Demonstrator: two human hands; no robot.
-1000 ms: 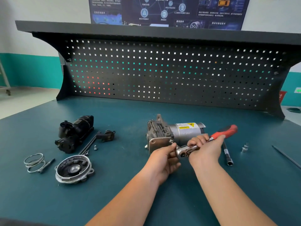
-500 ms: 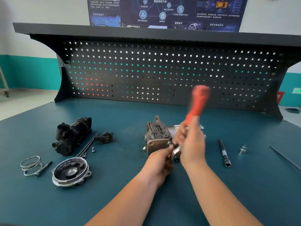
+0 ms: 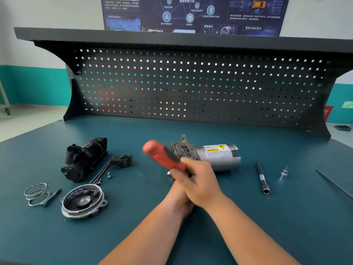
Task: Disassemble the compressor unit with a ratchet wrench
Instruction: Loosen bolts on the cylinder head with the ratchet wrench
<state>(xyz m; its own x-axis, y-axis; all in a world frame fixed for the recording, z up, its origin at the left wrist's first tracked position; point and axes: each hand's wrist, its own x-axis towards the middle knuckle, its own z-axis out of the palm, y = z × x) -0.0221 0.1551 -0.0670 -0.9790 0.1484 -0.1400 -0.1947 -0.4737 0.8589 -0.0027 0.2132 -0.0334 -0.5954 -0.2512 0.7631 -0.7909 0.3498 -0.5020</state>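
Blurred ratchet wrench (image 3: pixel 162 157) was gripped in right hand (image 3: pixel 198 182), red handle angled up-left. Left hand (image 3: pixel 177 197) was mostly covered by the right; its grip could not be told. Compressor unit (image 3: pixel 215 155) was seen on desk (image 3: pixel 286 226) just beyond both hands.

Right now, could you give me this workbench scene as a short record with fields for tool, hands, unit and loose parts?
tool: ratchet wrench, red handle pointing up-left, blurred
right hand: grips the wrench
left hand: mostly hidden by the right hand; grip unclear
unit: compressor unit, lying on the workbench
loose parts left: black housing, round cover, wire rings
loose parts right: extension bar, socket
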